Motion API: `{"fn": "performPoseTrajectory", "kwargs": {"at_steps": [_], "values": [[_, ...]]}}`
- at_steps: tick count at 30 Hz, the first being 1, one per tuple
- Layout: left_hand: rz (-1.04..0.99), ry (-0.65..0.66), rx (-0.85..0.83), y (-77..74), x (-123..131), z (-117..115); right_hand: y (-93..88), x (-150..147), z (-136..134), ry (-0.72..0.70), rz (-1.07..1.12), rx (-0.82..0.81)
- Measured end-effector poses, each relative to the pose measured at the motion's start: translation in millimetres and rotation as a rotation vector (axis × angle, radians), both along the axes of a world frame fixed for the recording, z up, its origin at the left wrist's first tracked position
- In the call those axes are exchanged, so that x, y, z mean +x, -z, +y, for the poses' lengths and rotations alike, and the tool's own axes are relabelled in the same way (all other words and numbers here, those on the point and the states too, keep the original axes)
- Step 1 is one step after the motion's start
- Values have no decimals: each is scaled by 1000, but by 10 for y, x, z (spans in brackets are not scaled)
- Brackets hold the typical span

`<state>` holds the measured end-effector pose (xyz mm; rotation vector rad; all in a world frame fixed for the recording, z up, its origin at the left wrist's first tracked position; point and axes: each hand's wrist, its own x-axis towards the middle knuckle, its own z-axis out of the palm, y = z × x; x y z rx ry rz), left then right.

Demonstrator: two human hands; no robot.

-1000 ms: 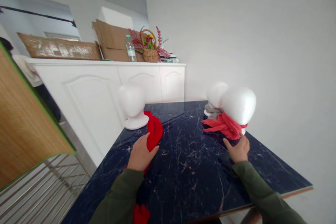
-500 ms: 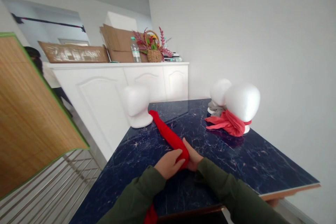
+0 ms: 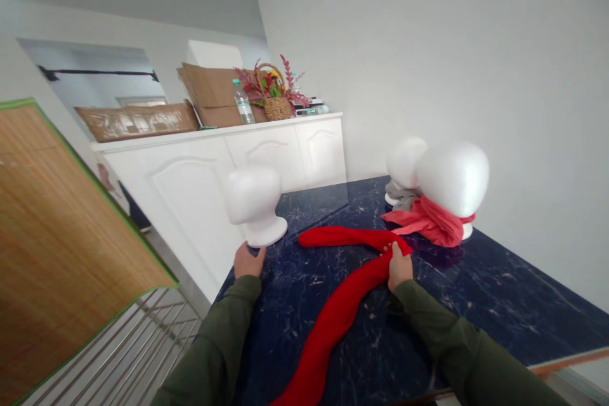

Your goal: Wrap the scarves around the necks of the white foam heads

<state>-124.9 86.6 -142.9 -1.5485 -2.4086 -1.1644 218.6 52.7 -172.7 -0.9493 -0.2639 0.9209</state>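
Red long fabric scarf (image 3: 339,311) bent across the dark-blue marbled worktop (image 3: 499,288), right grip (image 3: 398,263) pinching its fold; left grip (image 3: 249,259) spread beside the unwrapped white foam head (image 3: 254,195). Both right-side heads (image 3: 457,174) already wrapped.

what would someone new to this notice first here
The bright red cloth stands out first, bent across the dark table, the right hand gripping it at the bend. Next comes a bare white head just beyond the left hand, then two more white heads at the table's right, a coral cloth and a grey cloth at their necks.
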Motion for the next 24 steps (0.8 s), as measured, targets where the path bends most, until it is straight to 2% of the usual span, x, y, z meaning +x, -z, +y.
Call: {"fn": "performPoseTrajectory", "kwargs": {"at_steps": [2, 4, 7, 11, 15, 20, 24], "values": [[-46, -80, -9, 42, -157, 184, 30, -6, 11, -23, -55, -27], [-57, -86, 3, 59, -214, 332, 50, -47, 0, -81, -103, -48], [-56, -53, 39, 54, -219, 535, 49, -107, -21, -157, -168, -83], [-65, 7, 57, 32, -245, 745, -4, -136, -44, -165, -213, -79], [-50, 46, 109, 25, -325, 878, -61, -158, -67, -228, -230, -69], [-6, 35, 99, 26, -418, 1022, -77, -168, -76, -290, -240, -82], [-91, 43, 109, 10, -394, 1011, -86, -157, -73, -299, -300, -84]]}}
